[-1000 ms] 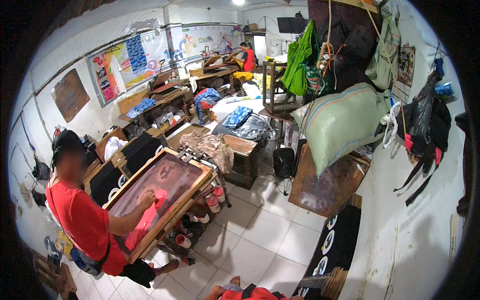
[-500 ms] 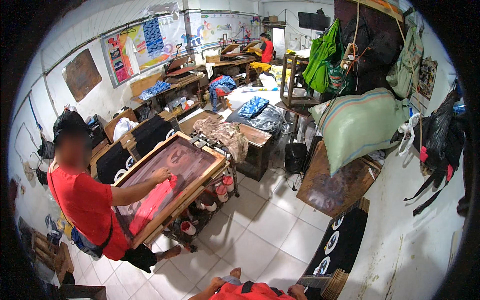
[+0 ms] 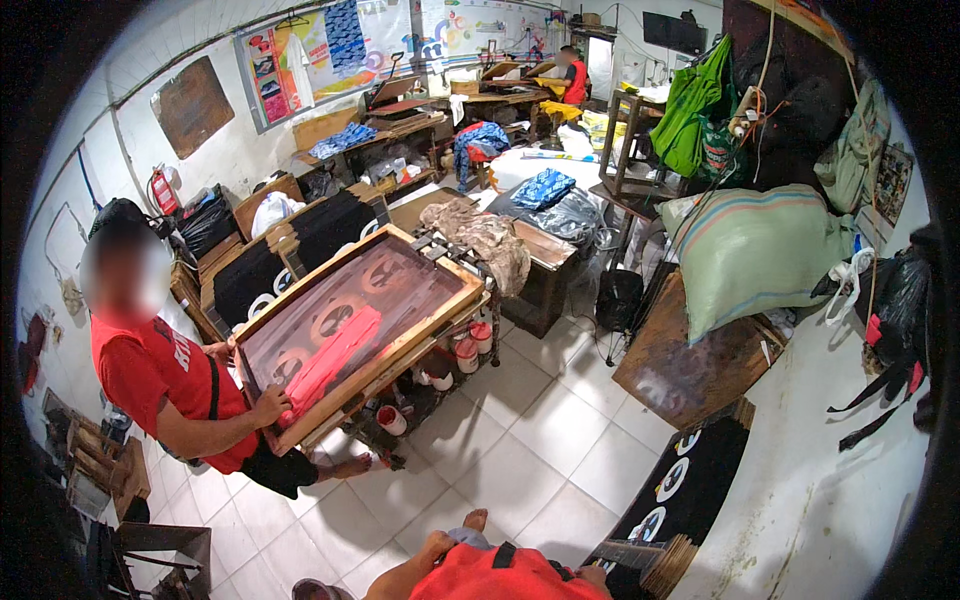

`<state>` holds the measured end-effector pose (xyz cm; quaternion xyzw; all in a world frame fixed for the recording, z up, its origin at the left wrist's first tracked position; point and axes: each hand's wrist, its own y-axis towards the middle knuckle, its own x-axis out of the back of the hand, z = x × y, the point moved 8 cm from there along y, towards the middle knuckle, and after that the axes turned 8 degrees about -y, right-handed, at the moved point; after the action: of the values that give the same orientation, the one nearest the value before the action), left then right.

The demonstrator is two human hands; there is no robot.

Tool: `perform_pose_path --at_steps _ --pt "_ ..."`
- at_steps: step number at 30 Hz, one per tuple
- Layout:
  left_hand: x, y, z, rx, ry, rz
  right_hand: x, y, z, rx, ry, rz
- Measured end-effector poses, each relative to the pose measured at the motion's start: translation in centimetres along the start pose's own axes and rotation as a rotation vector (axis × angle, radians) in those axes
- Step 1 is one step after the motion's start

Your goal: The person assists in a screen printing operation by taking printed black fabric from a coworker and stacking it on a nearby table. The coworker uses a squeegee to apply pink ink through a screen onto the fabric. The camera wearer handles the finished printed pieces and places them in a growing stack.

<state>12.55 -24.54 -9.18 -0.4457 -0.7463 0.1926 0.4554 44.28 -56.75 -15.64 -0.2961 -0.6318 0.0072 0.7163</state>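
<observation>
Lying close to the grey cloth (image 3: 472, 537) at the person's waist, the left hand (image 3: 437, 545) looks bent; from where I stand I am not able to say if its fingers are spread or pressed together, or if they pinch something. The right hand (image 3: 594, 577) is partly hidden by the red shirt (image 3: 500, 574), so its fingers also remain unclear to me. Just to the right of this hand are the black cloths (image 3: 700, 480) with round white prints, above the brown board edges (image 3: 672, 566); whether the hand touches them, I do not see. A bare foot (image 3: 476, 519) is ahead of the left hand, on the white tiled floor (image 3: 530, 440). Farther ahead and to the left, well apart from this hand, a co-worker in red (image 3: 180, 370) puts one hand (image 3: 269, 405) near the lower corner of a wooden screen frame (image 3: 466, 296). Pink paint (image 3: 335, 352) lies along its mesh. Well ahead of the right hand, a large pale green sack (image 3: 760, 250) leans above a stained brown board (image 3: 690, 380).
</observation>
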Motion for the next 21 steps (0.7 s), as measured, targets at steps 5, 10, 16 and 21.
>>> perform_pose_path --at_steps 5,10,16,21 --pt "0.2 -0.4 1.6 0.237 -0.266 -0.118 2.8 -1.2 0.7 -0.021 -0.038 0.125" --pt "-1.0 0.0 3.3 0.255 -0.305 -0.081 4.2 -0.9 1.7 0.081 -0.074 0.091" --pt "-2.2 1.4 4.4 0.106 -0.092 0.008 4.1 -0.2 0.5 -0.165 0.572 0.040" --pt "-2.5 1.4 6.2 0.305 -0.277 -0.048 4.7 0.6 2.7 0.208 0.033 -0.063"
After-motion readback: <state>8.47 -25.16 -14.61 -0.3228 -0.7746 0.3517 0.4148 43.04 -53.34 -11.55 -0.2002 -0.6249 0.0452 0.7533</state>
